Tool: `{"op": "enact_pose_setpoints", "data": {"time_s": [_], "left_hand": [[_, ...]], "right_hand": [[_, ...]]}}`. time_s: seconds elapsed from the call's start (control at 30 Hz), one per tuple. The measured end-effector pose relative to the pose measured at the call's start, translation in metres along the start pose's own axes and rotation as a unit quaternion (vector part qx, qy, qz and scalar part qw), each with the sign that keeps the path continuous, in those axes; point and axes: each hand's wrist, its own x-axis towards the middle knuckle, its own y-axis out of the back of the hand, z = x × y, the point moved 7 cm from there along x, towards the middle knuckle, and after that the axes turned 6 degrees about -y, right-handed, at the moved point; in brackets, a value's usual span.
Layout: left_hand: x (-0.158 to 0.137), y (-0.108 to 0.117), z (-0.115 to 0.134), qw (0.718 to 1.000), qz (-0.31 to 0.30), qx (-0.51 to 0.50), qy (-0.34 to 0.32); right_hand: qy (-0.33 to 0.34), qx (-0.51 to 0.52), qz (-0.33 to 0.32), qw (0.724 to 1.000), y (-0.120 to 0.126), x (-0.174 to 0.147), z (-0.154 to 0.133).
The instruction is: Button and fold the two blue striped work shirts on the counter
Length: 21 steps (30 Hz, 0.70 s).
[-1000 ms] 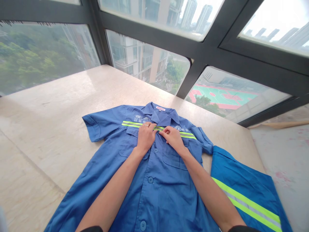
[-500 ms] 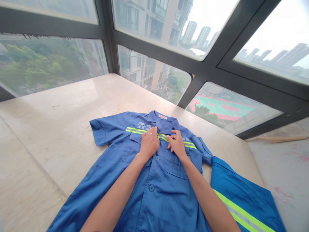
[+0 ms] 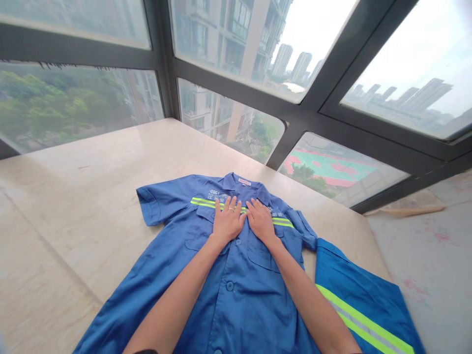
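Note:
A blue short-sleeved work shirt (image 3: 250, 290) lies spread out front side up, its collar pointing toward the window. Yellow-green reflective tape crosses its chest, and buttons run down the middle. My left hand (image 3: 227, 220) rests flat on the chest beside the button line, fingers apart, a ring on one finger. On the other side of that line, my right hand (image 3: 260, 220) lies flat across the tape and above a chest pocket. Both palms press on the cloth without gripping it. The tape under the hands is partly hidden.
A folded blue garment (image 3: 354, 275) with reflective stripes lies at the right, touching the shirt's sleeve. The pale stone sill (image 3: 92, 196) carries both. Dark window frames (image 3: 236, 105) border the far side, and a flower-patterned wall (image 3: 424, 255) stands at the right.
My right hand has gone from curled fingers near the placket to lying flat on the chest. The left hand's fingers have spread. The view has tilted slightly up and shifted right.

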Motion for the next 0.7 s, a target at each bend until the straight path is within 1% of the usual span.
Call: {"op": "enact_pose_setpoints", "data": {"time_s": [0.2,0.3,0.37,0.43,0.47,0.5,0.57,0.6,0.63,0.67,0.7], "left_hand": [[0.005,-0.003,-0.004,1.000,-0.022,0.002,0.004],[0.009,-0.005,-0.009,0.999,-0.033,0.001,0.008],[0.012,-0.006,-0.013,0.999,-0.049,-0.002,0.007],[0.015,-0.006,-0.018,0.998,-0.068,0.002,0.000],[0.017,-0.006,-0.021,0.997,-0.077,0.006,-0.004],[0.018,-0.005,-0.024,0.996,-0.084,0.011,-0.007],[0.022,-0.005,-0.030,0.995,-0.096,0.022,-0.011],[0.024,-0.005,-0.032,0.994,-0.102,0.027,-0.013],[0.026,-0.005,-0.035,0.994,-0.107,0.031,-0.015],[0.027,-0.006,-0.036,0.993,-0.111,0.035,-0.017],[0.029,-0.006,-0.038,0.993,-0.115,0.038,-0.018]], "right_hand": [[0.005,-0.025,-0.027,0.999,-0.005,0.005,0.001],[0.002,-0.002,-0.056,0.998,-0.010,0.011,0.005],[-0.006,0.052,-0.089,0.995,-0.012,0.016,0.010],[-0.011,0.146,-0.118,0.982,-0.010,0.021,0.020],[-0.015,0.199,-0.119,0.973,-0.005,0.023,0.027],[-0.022,0.247,-0.106,0.963,0.003,0.025,0.036],[-0.051,0.300,-0.038,0.952,0.025,0.027,0.063],[-0.077,0.289,0.006,0.954,0.038,0.026,0.081],[-0.113,0.246,0.040,0.962,0.049,0.024,0.099],[-0.152,0.186,0.054,0.969,0.058,0.022,0.117],[-0.191,0.121,0.049,0.973,0.064,0.019,0.133]]}}
